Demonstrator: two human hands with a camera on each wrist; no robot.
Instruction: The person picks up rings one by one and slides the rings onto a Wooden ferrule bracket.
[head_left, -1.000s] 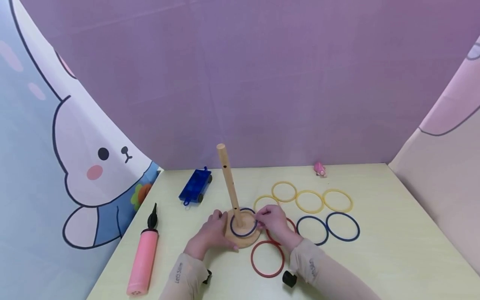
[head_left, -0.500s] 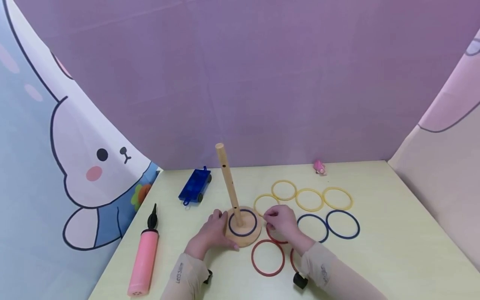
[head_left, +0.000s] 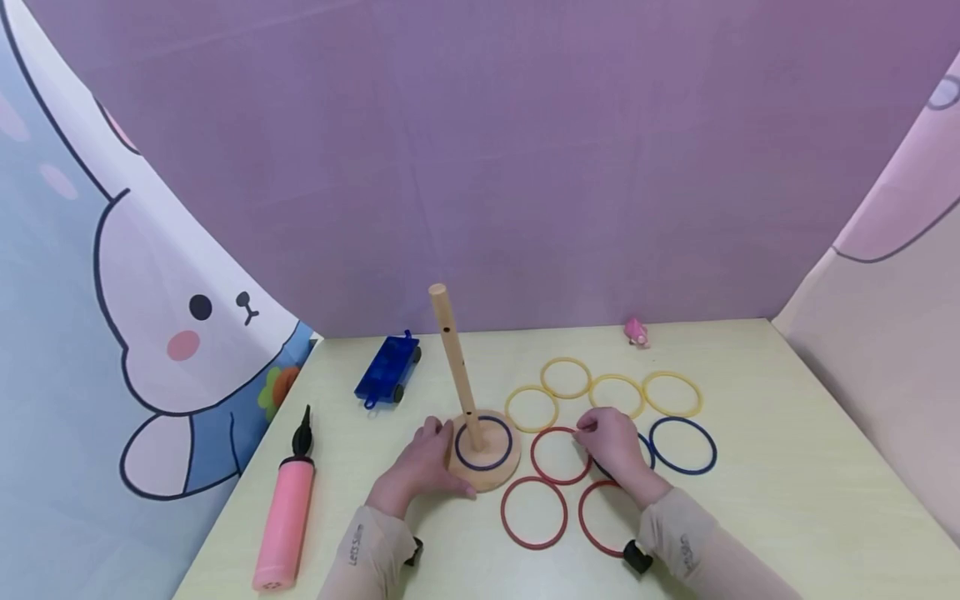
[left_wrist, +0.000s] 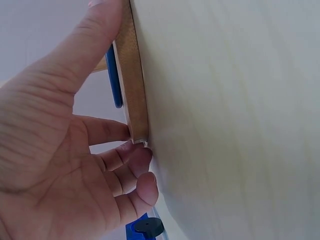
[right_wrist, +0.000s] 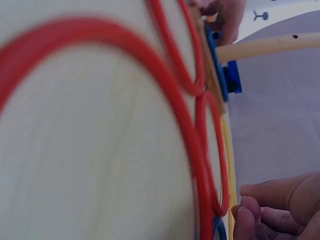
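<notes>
A wooden peg stand [head_left: 486, 475] has a blue ring [head_left: 483, 444] lying on its round base around the upright peg [head_left: 453, 362]. My left hand [head_left: 431, 458] grips the base's left rim [left_wrist: 136, 75], thumb on top and fingers against the edge. My right hand [head_left: 600, 437] hovers with loosely curled fingers [right_wrist: 247, 215] and holds nothing I can see. It is between a red ring [head_left: 560, 456] and a half-hidden blue ring [head_left: 643, 450]. Another blue ring [head_left: 682, 446], two more red rings [head_left: 534, 512] and several yellow rings [head_left: 617, 394] lie flat around it.
A pink air pump [head_left: 285, 521] lies near the table's left edge. A blue toy wagon [head_left: 388, 371] sits behind the stand and a small pink toy [head_left: 636, 332] by the back wall. Purple and cartoon-printed cloth walls enclose the pale table [head_left: 787, 500].
My right hand left the blue ring on the base and moved right, uncovering the red ring, and is now over a blue ring. The left hand stayed on the base.
</notes>
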